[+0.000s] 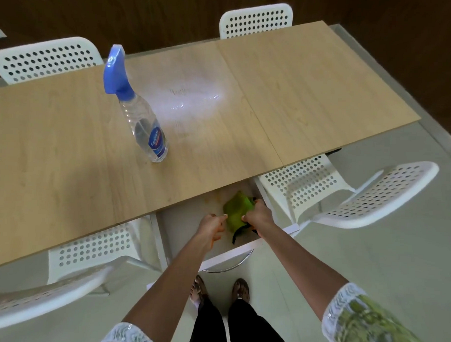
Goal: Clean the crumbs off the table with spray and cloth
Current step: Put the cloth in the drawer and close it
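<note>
Both hands are held out just past the near edge of the table, below its level. The right hand (pixel 258 216) is curled tightly around a green cloth (pixel 237 212), which is bunched up and has a dark edge hanging beneath it. The left hand (pixel 212 228) is held just beside the cloth on its left, fingers loosely curled, with the fingertips at or very near the cloth; whether it is actually gripped cannot be told. A wooden table (pixel 54 144) is seen beyond the hands. A clear spray bottle (pixel 142 116) with a blue trigger head is stood upright on it, left of centre. A pale wet patch (pixel 186 92) is spread over the tabletop to the right of the bottle. White perforated chairs (pixel 346 195) are placed around the table. Sandalled feet are seen on a pale floor at the near edge.
</note>
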